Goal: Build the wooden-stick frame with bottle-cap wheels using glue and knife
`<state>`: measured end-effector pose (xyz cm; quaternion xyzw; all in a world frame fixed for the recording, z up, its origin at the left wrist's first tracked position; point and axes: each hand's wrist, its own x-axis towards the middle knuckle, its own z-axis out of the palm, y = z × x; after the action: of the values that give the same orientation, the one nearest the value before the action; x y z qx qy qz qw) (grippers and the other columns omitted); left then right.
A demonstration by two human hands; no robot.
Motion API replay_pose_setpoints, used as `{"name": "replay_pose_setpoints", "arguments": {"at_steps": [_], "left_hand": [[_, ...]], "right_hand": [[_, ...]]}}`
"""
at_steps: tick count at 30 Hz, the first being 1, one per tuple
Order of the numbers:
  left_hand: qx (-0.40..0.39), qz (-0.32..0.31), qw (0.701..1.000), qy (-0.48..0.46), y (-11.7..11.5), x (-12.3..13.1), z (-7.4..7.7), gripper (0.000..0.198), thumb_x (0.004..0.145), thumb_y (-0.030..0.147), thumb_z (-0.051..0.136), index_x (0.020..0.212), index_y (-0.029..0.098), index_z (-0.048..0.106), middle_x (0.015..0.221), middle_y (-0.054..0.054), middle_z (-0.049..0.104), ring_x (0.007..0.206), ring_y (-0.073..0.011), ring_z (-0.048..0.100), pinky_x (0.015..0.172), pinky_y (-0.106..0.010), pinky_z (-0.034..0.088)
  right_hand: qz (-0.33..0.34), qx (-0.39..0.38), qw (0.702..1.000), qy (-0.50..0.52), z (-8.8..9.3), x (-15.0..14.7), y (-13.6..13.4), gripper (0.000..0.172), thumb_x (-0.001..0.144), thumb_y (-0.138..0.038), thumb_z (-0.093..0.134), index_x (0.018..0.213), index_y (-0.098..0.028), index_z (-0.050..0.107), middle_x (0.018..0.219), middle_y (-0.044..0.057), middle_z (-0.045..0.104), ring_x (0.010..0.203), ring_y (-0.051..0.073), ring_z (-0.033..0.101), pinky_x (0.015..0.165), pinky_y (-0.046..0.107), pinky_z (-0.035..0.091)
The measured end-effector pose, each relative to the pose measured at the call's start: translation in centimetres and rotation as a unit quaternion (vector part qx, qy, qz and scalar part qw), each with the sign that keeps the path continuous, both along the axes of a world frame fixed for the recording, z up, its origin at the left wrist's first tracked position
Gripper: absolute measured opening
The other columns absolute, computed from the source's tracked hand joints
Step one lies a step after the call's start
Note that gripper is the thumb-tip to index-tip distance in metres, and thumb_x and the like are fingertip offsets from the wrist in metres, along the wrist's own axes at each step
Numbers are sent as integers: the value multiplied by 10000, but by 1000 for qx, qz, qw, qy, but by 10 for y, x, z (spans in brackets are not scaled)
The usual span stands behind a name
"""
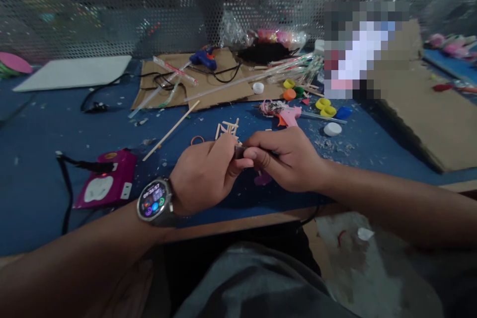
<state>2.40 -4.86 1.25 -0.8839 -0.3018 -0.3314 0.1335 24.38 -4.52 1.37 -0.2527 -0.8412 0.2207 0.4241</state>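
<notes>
My left hand point(206, 171), with a watch on its wrist, and my right hand point(288, 159) meet at the middle of the blue table. Between their fingertips is a small dark piece point(239, 152), mostly covered; what it is cannot be made out. Both hands are closed around it. Just behind the fingers lie short wooden sticks point(231, 128). A purple piece point(263, 178) shows below my right hand. The pink glue gun point(292, 115) rests behind my right hand, and an orange ring point(197, 140) is behind my left.
A magenta power box point(128, 179) with a black cable sits at left, near a long wooden stick point(171, 130). Behind are cardboard point(219, 92), a blue glue gun point(204, 59) and a white board point(74, 73). Bottle caps point(333, 129) and more cardboard point(428, 109) lie right.
</notes>
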Motion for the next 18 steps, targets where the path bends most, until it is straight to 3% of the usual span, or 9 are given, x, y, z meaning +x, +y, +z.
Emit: {"name": "replay_pose_setpoints", "arguments": {"at_steps": [9,18], "left_hand": [[-28,27,999,1,-1,2,2,563,1212,512,267,879,191,588,590,-23,646,461,-188,616,481,-326,322],[-127,14,990,-60,-3,1,2,474,1189,576,320,915,238,508,626,13,621,483,-170,594,487,-327,288]], "right_hand": [[-21,-27,999,13,0,-3,-3,431,1171,-424,531,843,-181,670,672,-47,643,594,66,568,605,188,407],[-36,-49,997,37,5,-3,-4,381,1159,-391,573,877,-169,702,656,-54,624,584,68,547,582,194,392]]}}
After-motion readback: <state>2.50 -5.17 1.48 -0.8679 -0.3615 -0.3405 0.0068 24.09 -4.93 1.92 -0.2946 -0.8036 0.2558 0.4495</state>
